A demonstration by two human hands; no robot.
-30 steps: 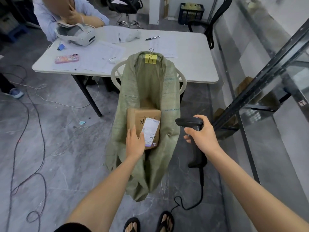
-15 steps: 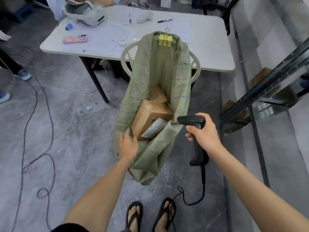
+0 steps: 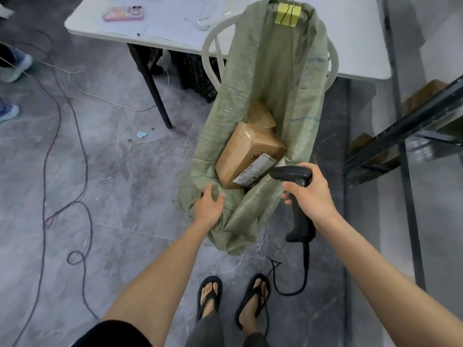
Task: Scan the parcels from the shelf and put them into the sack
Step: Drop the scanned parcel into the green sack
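A green woven sack (image 3: pixel 288 78) hangs open from a white plastic chair, pinned at the top by a yellow binder clip (image 3: pixel 288 15). Inside lies a brown cardboard parcel (image 3: pixel 246 152) with a white label, tilted, and a smaller brown parcel (image 3: pixel 260 113) behind it. My left hand (image 3: pixel 209 205) hovers over the sack's near rim, fingers spread, holding nothing. My right hand (image 3: pixel 309 192) grips a black corded barcode scanner (image 3: pixel 297 196) just right of the sack's mouth. More brown parcels (image 3: pixel 423 93) sit on the metal shelf (image 3: pixel 400 136) at the right.
A white table (image 3: pixel 175 28) with a phone and papers stands behind the chair, a black crate under it. Cables trail over the grey floor at the left, where another person's shoes show. The scanner's cord loops beside my sandalled feet.
My left hand let the labelled parcel go into the sack, where it now lies tilted, and drew back to the sack's near rim. The view tipped downward. My right hand still holds the scanner.
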